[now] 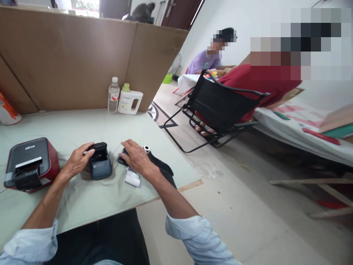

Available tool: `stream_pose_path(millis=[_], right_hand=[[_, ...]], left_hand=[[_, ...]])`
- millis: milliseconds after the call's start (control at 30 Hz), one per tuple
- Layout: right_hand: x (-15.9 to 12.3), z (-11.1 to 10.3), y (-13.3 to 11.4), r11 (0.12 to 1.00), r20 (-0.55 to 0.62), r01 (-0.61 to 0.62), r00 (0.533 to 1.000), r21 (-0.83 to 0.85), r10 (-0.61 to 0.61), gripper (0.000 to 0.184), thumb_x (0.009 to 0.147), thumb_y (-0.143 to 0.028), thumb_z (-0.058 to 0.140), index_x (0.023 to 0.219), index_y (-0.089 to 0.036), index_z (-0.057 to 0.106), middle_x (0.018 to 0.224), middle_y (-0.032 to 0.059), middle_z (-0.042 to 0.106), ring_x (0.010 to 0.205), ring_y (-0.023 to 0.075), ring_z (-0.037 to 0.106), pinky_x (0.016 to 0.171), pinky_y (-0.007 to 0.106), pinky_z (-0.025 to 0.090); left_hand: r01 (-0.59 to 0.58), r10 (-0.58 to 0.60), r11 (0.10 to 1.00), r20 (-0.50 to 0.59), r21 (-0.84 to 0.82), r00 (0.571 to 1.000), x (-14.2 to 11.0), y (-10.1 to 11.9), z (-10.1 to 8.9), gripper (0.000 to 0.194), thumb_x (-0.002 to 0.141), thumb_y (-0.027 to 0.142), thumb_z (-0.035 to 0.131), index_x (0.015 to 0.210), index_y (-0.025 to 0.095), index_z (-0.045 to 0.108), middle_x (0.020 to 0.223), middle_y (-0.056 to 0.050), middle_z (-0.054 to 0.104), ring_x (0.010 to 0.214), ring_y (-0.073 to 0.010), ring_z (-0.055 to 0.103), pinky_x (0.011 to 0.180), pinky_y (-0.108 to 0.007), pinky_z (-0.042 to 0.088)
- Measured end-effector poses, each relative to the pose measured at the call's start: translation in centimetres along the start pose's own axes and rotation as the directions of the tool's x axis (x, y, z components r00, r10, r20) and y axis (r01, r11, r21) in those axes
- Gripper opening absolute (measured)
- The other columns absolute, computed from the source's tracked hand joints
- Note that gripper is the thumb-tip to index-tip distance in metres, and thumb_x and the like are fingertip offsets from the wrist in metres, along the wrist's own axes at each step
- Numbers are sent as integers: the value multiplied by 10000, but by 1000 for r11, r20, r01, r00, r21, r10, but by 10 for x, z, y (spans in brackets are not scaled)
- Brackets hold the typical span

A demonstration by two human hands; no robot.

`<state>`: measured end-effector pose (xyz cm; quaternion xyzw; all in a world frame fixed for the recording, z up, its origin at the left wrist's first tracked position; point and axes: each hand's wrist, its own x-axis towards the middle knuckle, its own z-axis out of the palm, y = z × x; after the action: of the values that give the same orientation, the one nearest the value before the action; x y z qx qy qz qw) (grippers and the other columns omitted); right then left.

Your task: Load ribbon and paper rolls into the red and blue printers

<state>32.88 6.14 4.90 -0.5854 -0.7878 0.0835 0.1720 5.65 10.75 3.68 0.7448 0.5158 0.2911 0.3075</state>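
Observation:
A small dark blue portable printer (100,168) lies on the table with its black lid (98,145) raised and its inner bay showing. My left hand (75,162) grips the left side of that lid between thumb and fingers. To the right, my right hand (138,158) rests over a small dark item (121,161), its thumb and fingers apart. Most of that item is hidden under the hand. A white paper roll (132,178) lies just below my right palm. Beyond the wrist are another small white roll (146,148) and a black strap-like thing (162,163).
A red and black label printer (31,162) stands at the left. By the cardboard partition (82,62) are a water bottle (113,95), a white jug (130,101) and an orange-white bottle (8,110). Rightward, a person in red sits in a black folding chair (220,103); another wears purple (201,62).

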Motion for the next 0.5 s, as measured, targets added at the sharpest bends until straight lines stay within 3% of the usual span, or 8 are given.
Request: stream_pose_path(millis=[133,333,500], right_hand=[[13,12,-14,968,-118,171,981,181,-152,480,1006,-220,661,1463,-225,517,1435,133,576,1290,252,603,1050,386,537],[39,22,-29,964,-79,192,980,184,-180,257,1043,-224,611,1293,-236,667,1250,82,683,1171,210,659,1023,311,510],[49,19,-26,960,-88,180,982,215,-164,246,1051,-240,608,1279,-224,699,1202,80,706,1093,199,669,981,303,494]], left_hand=[[-26,26,1000,-22,-2,999,2,-3,1,700,931,626,493,1393,133,674,1457,-168,678,1343,-335,635,1186,-501,454],[-45,44,999,-5,-15,999,2,-1,-3,648,945,594,502,1376,144,681,1451,-155,685,1356,-327,625,1196,-493,451],[-40,41,997,1,-72,999,3,-4,-4,667,898,583,576,1398,150,656,1410,-157,703,1239,-323,677,1061,-472,555]])
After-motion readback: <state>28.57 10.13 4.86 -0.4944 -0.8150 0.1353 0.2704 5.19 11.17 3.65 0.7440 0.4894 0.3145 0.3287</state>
